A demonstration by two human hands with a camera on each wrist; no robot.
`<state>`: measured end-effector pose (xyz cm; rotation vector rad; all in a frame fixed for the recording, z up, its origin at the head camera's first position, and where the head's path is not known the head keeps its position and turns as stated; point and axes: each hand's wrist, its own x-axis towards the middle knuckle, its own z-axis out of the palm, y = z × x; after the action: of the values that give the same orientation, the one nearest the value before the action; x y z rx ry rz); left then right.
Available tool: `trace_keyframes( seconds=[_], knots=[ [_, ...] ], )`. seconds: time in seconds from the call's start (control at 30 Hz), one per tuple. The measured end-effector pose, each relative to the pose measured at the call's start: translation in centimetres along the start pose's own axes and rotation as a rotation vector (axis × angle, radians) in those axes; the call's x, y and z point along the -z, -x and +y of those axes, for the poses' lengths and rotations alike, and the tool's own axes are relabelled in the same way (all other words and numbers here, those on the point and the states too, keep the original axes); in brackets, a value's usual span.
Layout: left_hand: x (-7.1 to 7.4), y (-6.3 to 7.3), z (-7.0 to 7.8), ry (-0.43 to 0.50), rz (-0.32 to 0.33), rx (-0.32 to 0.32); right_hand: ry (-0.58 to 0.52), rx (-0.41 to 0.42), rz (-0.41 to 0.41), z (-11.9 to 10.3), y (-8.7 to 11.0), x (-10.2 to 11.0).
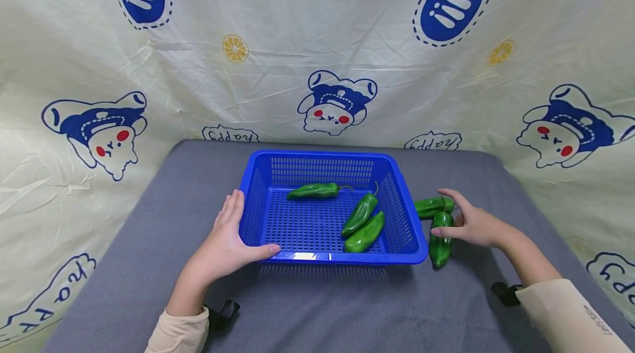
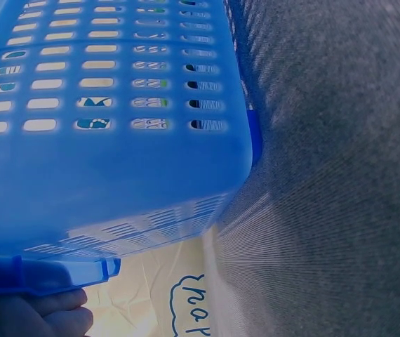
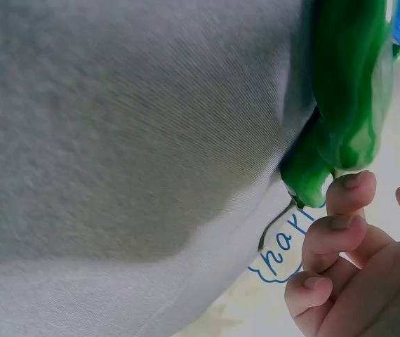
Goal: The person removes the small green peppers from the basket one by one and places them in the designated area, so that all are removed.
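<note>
A blue plastic basket (image 1: pixel 307 257) holds three green peppers: one lies crosswise at the back (image 1: pixel 313 191), and two lie slanted at the right, a darker one (image 1: pixel 359 215) and a lighter one (image 1: pixel 365 234). My left hand (image 1: pixel 225 245) rests on its near left corner, thumb along the front rim, straight fingers against the left side. Right of the basket, one green pepper (image 1: pixel 440 253) points toward me, its upper end against another pepper (image 1: pixel 429 207) lying sideways. Above them is my right hand (image 1: pixel 478 223), thumb and fingers spread apart; its fingertips are near the pepper (image 3: pixel 351 84) in the right wrist view.
Grey cloth (image 1: pixel 317 314) covers the table. Behind and at both sides hangs a pale printed curtain (image 1: pixel 278 94). A black strap piece (image 1: pixel 225 314) shows at the left wrist and another (image 1: pixel 506 293) at the right.
</note>
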<state>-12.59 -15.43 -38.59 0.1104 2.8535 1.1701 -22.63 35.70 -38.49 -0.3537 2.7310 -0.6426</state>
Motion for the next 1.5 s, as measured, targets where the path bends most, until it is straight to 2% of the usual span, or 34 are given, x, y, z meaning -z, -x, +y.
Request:
trace_keyframes(
  seconds=[0.63,0.93,1.2,1.5],
  knots=[
    [0.0,0.1,0.0,-0.003,-0.002,0.003,0.039,0.029,0.101,-1.5,-0.6,3.1],
    [0.0,0.1,0.0,-0.001,-0.003,0.011,0.057,0.019,0.113,-2.0,-1.0,3.6],
    [-0.1,-0.1,-0.1,0.001,-0.002,-0.004,0.079,0.027,0.168,-2.1,-1.4,4.0],
    [0.0,0.0,0.0,-0.003,-0.002,-0.004,0.086,0.029,0.198,-3.3,-2.0,4.8]
  ],
)
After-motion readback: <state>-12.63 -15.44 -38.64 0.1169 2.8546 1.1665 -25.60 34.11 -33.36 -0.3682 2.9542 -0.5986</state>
